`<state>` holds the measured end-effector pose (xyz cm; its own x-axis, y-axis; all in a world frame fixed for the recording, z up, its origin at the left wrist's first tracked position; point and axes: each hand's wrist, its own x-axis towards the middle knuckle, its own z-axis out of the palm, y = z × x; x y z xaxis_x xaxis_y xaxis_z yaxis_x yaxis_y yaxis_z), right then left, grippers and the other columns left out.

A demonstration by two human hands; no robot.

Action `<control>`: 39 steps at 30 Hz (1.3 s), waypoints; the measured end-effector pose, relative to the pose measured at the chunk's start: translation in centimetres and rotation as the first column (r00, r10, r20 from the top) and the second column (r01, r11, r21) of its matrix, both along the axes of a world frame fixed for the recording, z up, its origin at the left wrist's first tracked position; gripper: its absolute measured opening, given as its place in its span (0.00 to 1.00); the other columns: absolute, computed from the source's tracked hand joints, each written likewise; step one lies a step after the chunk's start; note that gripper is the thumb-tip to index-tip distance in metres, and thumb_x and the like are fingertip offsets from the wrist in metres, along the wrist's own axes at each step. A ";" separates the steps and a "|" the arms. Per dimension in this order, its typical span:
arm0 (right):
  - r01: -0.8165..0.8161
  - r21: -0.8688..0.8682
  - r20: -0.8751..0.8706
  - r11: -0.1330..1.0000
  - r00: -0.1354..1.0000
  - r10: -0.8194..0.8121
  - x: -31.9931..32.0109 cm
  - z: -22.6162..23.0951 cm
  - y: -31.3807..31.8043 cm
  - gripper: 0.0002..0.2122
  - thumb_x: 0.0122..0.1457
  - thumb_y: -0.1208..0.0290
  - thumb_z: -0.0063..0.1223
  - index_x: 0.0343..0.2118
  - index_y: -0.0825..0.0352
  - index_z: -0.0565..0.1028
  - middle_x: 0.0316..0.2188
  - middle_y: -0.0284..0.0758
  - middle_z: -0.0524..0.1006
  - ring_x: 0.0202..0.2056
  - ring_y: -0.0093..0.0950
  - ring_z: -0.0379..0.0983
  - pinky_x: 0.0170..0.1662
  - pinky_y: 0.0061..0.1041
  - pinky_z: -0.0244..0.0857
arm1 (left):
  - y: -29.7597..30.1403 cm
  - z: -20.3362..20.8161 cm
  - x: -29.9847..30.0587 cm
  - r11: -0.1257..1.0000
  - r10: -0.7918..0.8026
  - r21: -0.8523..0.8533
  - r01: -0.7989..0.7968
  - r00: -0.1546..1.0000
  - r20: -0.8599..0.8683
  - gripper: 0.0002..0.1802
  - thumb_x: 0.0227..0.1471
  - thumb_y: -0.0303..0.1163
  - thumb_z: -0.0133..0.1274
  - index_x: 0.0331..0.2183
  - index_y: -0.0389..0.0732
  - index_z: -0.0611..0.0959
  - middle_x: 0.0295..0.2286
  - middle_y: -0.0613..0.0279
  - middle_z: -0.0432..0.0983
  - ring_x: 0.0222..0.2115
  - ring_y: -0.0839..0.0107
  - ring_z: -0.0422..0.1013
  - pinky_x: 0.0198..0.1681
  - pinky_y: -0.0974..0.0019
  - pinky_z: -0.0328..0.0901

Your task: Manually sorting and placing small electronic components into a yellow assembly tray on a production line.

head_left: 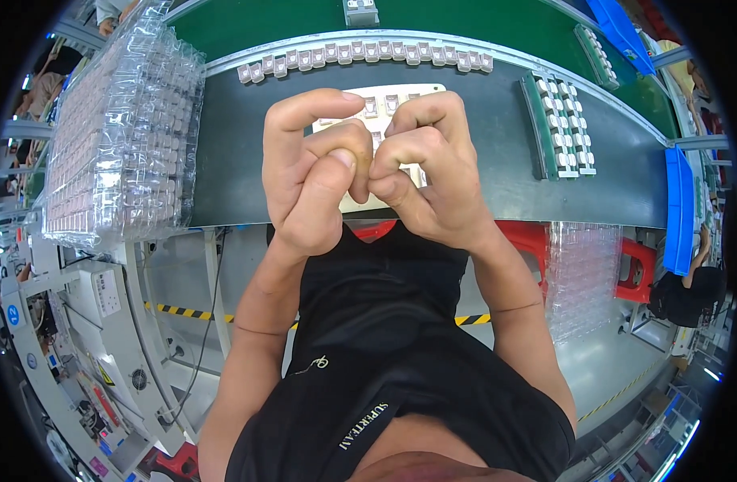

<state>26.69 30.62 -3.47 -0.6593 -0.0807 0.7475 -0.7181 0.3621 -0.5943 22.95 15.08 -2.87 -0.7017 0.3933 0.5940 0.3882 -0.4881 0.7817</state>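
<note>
My left hand (314, 181) and my right hand (440, 173) meet over the middle of the bench, fingers curled and fingertips pinched close together. Whatever sits between the fingers is hidden or too small to make out. Beneath them lies a cream-coloured fixture plate (432, 89), partly covered by both hands. Small clear-and-white square parts (392, 103) show in its slots. Beyond the plate, several similar small parts (358, 52) stand in a curved-looking row along the bench's far edge.
Stacked clear plastic trays (119, 153) in wrapping stand at the left. On the right is a green rack (537, 124) holding white parts. A blue bin (678, 213) hangs at the right edge. Below the bench are a red stool (637, 271) and more clear trays (583, 277).
</note>
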 end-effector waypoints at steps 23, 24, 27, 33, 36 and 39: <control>0.089 0.117 -0.042 0.989 0.996 -0.085 -0.4 0.0 -0.2 0.08 0.53 0.64 0.63 0.34 0.54 0.75 0.36 0.33 0.69 0.37 0.33 0.62 0.41 0.31 0.59 | -0.1 0.2 0.0 0.997 0.060 -0.051 -0.064 0.995 -0.080 0.22 0.52 0.18 0.36 0.51 0.32 0.64 0.16 0.65 0.64 0.15 0.81 0.57 0.20 0.74 0.54; 0.067 0.089 -0.016 0.994 0.998 -0.066 -0.5 -0.1 -0.3 0.08 0.53 0.63 0.62 0.33 0.54 0.75 0.36 0.33 0.69 0.37 0.34 0.62 0.41 0.31 0.59 | -0.1 0.2 0.0 0.996 0.067 -0.050 -0.071 0.995 -0.077 0.22 0.52 0.18 0.36 0.51 0.32 0.65 0.16 0.66 0.64 0.15 0.81 0.57 0.20 0.74 0.54; 0.022 0.048 0.024 0.999 0.999 -0.023 -0.6 -0.5 -0.4 0.07 0.54 0.63 0.61 0.33 0.55 0.75 0.36 0.34 0.69 0.38 0.34 0.62 0.42 0.32 0.58 | 0.0 0.1 0.3 0.994 0.087 -0.054 -0.090 0.995 -0.047 0.22 0.52 0.18 0.36 0.51 0.32 0.64 0.16 0.66 0.63 0.15 0.81 0.57 0.20 0.74 0.54; -0.048 -0.043 0.078 0.998 0.996 0.051 -0.3 -0.9 -0.9 0.08 0.56 0.63 0.60 0.33 0.57 0.73 0.36 0.36 0.68 0.39 0.35 0.62 0.44 0.32 0.58 | 0.0 -0.7 -0.1 0.999 -0.010 0.040 0.006 0.995 0.100 0.22 0.53 0.21 0.36 0.51 0.33 0.63 0.15 0.65 0.63 0.16 0.80 0.57 0.24 0.72 0.55; -0.040 -0.066 0.047 0.997 0.998 0.043 -0.3 -1.4 -1.2 0.09 0.56 0.64 0.60 0.33 0.59 0.71 0.36 0.36 0.68 0.39 0.35 0.62 0.45 0.32 0.58 | 0.0 -1.1 -0.2 0.995 -0.059 0.090 0.045 0.986 0.157 0.22 0.53 0.22 0.36 0.52 0.33 0.62 0.15 0.64 0.64 0.16 0.79 0.57 0.26 0.72 0.56; -0.019 -0.059 0.015 0.998 1.000 0.020 -0.2 -1.6 -1.3 0.09 0.57 0.64 0.60 0.34 0.59 0.71 0.36 0.35 0.68 0.39 0.34 0.63 0.44 0.32 0.57 | -0.1 -1.2 -0.1 0.992 -0.086 0.105 0.067 0.979 0.186 0.22 0.53 0.22 0.36 0.52 0.33 0.62 0.15 0.63 0.64 0.16 0.79 0.57 0.26 0.71 0.56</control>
